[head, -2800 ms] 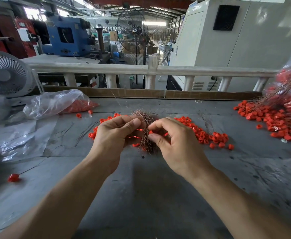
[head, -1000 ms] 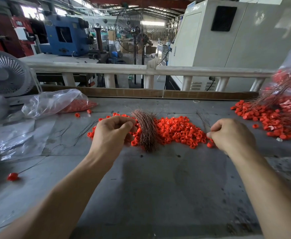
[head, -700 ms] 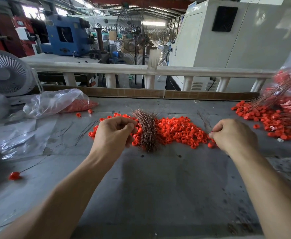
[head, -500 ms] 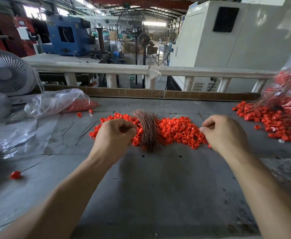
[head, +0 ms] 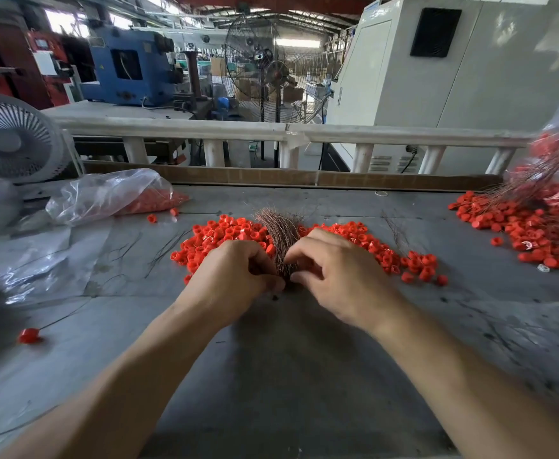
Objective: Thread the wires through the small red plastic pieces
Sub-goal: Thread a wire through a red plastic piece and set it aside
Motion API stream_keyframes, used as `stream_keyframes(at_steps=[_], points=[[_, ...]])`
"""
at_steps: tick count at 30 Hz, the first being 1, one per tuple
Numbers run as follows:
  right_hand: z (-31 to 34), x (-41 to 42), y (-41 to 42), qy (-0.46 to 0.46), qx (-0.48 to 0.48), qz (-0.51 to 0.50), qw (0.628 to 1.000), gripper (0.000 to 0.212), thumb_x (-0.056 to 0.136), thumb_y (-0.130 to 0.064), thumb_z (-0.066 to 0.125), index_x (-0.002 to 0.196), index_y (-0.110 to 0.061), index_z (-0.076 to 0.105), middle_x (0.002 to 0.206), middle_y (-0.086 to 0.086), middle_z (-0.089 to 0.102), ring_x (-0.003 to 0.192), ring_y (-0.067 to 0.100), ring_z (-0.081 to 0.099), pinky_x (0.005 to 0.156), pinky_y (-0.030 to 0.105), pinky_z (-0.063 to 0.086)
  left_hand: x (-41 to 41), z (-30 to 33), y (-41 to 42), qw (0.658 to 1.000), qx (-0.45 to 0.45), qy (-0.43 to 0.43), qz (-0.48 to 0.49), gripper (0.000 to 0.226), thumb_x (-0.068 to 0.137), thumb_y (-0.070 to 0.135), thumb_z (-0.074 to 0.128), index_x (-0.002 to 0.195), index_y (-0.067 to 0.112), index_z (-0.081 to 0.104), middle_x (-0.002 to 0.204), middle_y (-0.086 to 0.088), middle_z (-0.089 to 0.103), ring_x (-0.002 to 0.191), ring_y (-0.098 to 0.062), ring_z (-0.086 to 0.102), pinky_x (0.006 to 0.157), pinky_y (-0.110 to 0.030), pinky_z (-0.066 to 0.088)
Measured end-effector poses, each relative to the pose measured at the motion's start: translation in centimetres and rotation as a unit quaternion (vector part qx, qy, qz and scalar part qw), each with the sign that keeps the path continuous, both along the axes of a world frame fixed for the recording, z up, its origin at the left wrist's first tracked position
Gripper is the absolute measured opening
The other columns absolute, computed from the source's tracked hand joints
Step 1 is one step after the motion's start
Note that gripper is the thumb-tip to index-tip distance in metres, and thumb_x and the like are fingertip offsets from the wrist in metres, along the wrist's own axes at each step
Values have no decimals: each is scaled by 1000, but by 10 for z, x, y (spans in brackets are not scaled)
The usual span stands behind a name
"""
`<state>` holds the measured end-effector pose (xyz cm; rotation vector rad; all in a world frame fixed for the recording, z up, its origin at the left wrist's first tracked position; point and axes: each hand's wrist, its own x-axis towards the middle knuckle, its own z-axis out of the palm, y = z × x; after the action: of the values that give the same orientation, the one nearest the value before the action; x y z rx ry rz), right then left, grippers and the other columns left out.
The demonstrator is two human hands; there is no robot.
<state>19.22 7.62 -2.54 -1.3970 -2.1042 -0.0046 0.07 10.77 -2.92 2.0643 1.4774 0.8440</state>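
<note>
A coppery wire bundle [head: 279,234] fans over red pieces [head: 225,236]; left hand [head: 235,276] and right hand [head: 334,273] pinch its base together.

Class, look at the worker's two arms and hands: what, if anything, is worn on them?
Nothing shows on either. The left hand and right hand are bare, with no gloves, rings, watch or wristband visible. Both forearms are bare to the picture's lower edge, so no sleeves appear.

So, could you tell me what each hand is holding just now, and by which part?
The left hand grips the wire bundle at its near, lower end. The right hand's fingertips meet there too; what they pinch cannot be told.
</note>
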Motion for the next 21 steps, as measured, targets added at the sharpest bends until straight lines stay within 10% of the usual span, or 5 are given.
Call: stream_keyframes(at_steps=[21], points=[[7,-8,-6,79,114,81,987,6,90,-16,76,97,-17,77,96,-7,63,92,13,62,79,35,54,7,4,-10,987,109,-81,-80,17,84,16,81,85,25,67,75,8,66,68,-6,59,59,-17,46]])
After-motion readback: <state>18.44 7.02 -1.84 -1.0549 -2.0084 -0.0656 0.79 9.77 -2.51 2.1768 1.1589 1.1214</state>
